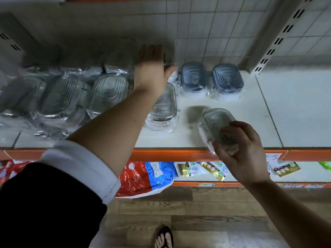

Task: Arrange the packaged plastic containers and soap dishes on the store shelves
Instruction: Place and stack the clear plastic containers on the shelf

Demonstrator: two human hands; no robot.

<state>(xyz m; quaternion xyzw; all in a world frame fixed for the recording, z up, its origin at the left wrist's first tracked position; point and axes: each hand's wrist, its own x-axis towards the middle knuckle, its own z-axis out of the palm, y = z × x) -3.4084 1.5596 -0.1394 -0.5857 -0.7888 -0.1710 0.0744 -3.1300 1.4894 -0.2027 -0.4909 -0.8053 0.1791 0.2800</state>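
Saw clear oval dishes point(60, 97), ridged and film-wrapped, crowded on the left of the white shelf point(250, 111). Found the left hand point(152, 68) far back, fingers stretched straight, thumb against a wrapped pack point(169, 64). Read "SIMPLE" on a labelled dish point(163, 111) under the forearm. Noted two blue-lidded dishes point(194, 77) point(227, 81) side by side near the tiled wall point(206, 33). Caught the right hand point(245, 151) with fingers curled round a held dish point(215, 126), tilted over the orange front edge. Below, spotted a red-and-blue bag point(146, 176), gold packets point(213, 170), plank floor point(215, 212), a sandalled foot point(163, 237).

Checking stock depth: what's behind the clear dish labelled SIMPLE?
A wrapped package, glinting beside the left hand. The hand and wrist cover most of it, so its kind cannot be told.
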